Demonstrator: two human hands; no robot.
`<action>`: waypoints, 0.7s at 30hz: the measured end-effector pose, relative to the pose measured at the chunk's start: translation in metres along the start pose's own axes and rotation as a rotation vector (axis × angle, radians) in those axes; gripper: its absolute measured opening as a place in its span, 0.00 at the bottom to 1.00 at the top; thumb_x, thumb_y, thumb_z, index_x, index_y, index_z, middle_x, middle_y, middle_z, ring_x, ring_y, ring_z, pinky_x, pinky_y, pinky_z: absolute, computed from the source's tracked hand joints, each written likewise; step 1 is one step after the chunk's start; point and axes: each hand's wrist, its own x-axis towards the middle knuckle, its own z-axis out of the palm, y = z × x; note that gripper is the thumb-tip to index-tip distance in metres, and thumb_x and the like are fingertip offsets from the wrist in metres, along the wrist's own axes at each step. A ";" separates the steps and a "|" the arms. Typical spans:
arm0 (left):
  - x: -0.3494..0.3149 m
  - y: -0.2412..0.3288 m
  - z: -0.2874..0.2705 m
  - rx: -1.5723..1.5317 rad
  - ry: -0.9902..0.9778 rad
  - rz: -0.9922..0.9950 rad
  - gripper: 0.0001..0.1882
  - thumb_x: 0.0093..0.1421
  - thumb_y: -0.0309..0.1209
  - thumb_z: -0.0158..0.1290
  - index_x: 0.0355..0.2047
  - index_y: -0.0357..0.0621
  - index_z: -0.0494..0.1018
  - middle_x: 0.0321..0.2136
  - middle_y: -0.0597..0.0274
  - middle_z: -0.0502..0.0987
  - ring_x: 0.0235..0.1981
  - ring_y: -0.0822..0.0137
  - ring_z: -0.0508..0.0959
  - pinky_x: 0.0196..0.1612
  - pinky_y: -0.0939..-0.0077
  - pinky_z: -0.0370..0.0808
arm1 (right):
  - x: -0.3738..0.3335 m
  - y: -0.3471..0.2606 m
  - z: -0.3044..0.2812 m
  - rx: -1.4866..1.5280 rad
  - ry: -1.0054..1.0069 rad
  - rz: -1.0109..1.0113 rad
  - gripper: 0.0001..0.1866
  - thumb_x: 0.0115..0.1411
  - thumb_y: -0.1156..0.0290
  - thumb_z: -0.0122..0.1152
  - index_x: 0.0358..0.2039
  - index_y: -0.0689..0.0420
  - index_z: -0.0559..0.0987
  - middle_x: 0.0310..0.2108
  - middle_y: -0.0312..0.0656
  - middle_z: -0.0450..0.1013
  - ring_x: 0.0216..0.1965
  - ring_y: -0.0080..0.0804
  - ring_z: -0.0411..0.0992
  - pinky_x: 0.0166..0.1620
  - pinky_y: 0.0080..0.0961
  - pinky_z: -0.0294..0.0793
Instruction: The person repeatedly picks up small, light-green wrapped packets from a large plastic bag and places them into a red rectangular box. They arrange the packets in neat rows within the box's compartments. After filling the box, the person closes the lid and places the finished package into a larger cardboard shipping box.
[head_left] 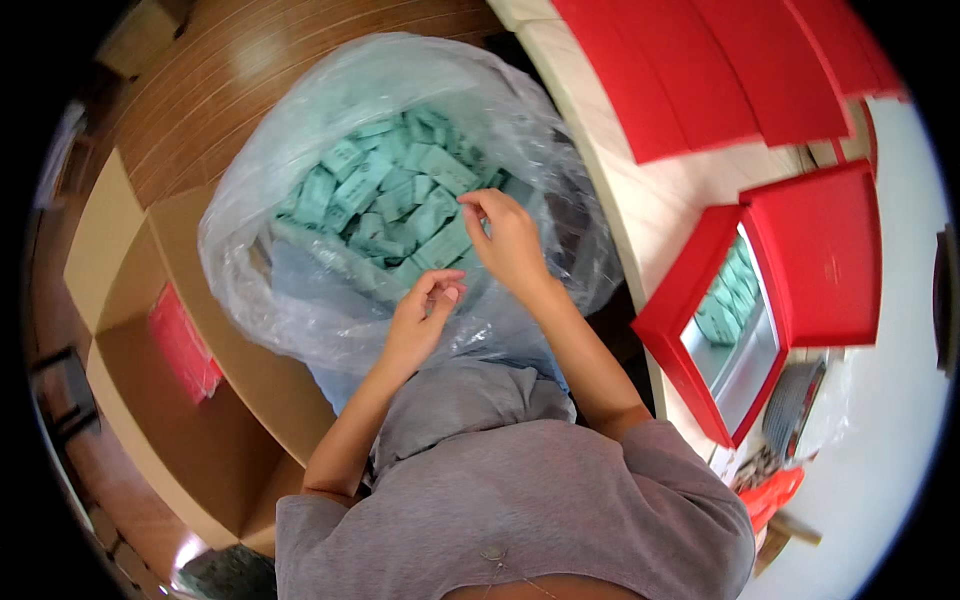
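Note:
A large clear plastic bag (pixel 300 270) stands open in front of me, filled with many small pale green packets (pixel 362 182). Over the near right part of the heap is my right hand (pixel 508 245), its index finger and thumb apart and nothing seen between them. The fingertips are close to the packets; whether they touch is unclear. My left hand (pixel 418 320) hovers above the bag's near side, with fingers loosely curled, a small gap to the thumb and no packet showing in it.
On the pale table (pixel 590 110) at right, a red box (pixel 690 300) with its lid raised holds green packets in part of its inside. Red flat pieces (pixel 720 70) lie farther back. An open cardboard box (pixel 170 420) with a red item inside stands at left on the wooden floor (pixel 240 60).

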 end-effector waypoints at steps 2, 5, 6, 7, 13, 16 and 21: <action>-0.011 -0.002 -0.012 -0.015 0.073 -0.027 0.15 0.66 0.33 0.46 0.49 0.40 0.69 0.38 0.61 0.76 0.40 0.72 0.74 0.45 0.78 0.69 | 0.013 0.047 0.050 -0.186 -0.296 0.167 0.23 0.51 0.74 0.61 0.50 0.57 0.73 0.41 0.49 0.74 0.43 0.46 0.73 0.45 0.36 0.72; -0.028 -0.009 -0.029 -0.091 0.178 -0.070 0.15 0.66 0.33 0.46 0.49 0.40 0.69 0.39 0.62 0.76 0.39 0.73 0.74 0.45 0.79 0.68 | 0.018 0.101 0.105 -0.468 -0.468 -0.210 0.39 0.47 0.69 0.66 0.61 0.52 0.63 0.56 0.50 0.65 0.58 0.49 0.62 0.58 0.41 0.62; -0.030 -0.013 -0.033 -0.136 0.209 -0.077 0.15 0.66 0.33 0.45 0.49 0.40 0.69 0.39 0.62 0.76 0.39 0.72 0.74 0.45 0.79 0.68 | 0.022 0.101 0.110 -0.514 -0.621 -0.225 0.43 0.45 0.67 0.67 0.63 0.51 0.60 0.59 0.49 0.61 0.61 0.49 0.57 0.60 0.42 0.58; -0.033 -0.017 -0.037 -0.181 0.235 -0.083 0.15 0.66 0.34 0.45 0.49 0.40 0.69 0.39 0.62 0.76 0.40 0.72 0.74 0.45 0.79 0.68 | 0.025 0.101 0.114 -0.562 -0.772 -0.236 0.48 0.43 0.65 0.69 0.64 0.50 0.56 0.61 0.48 0.57 0.64 0.49 0.52 0.63 0.44 0.53; -0.030 -0.018 -0.047 -0.214 0.333 -0.213 0.15 0.66 0.34 0.42 0.49 0.42 0.70 0.40 0.62 0.76 0.42 0.71 0.74 0.46 0.76 0.68 | 0.031 0.075 0.112 -0.909 -1.079 -0.283 0.45 0.31 0.55 0.78 0.54 0.49 0.70 0.59 0.48 0.58 0.63 0.46 0.51 0.65 0.52 0.45; -0.018 -0.025 -0.052 -0.228 0.322 -0.204 0.15 0.66 0.34 0.43 0.50 0.43 0.70 0.41 0.62 0.76 0.41 0.71 0.74 0.46 0.76 0.68 | 0.017 0.092 0.110 -0.924 -1.009 -0.355 0.41 0.31 0.54 0.77 0.50 0.48 0.74 0.56 0.47 0.61 0.61 0.45 0.54 0.63 0.52 0.48; 0.001 -0.020 -0.060 -0.181 0.294 -0.220 0.15 0.66 0.35 0.43 0.50 0.43 0.70 0.41 0.63 0.76 0.42 0.71 0.74 0.47 0.77 0.68 | 0.004 0.116 0.111 -0.874 -0.708 -0.605 0.36 0.37 0.57 0.75 0.49 0.48 0.74 0.50 0.40 0.67 0.58 0.43 0.59 0.59 0.49 0.57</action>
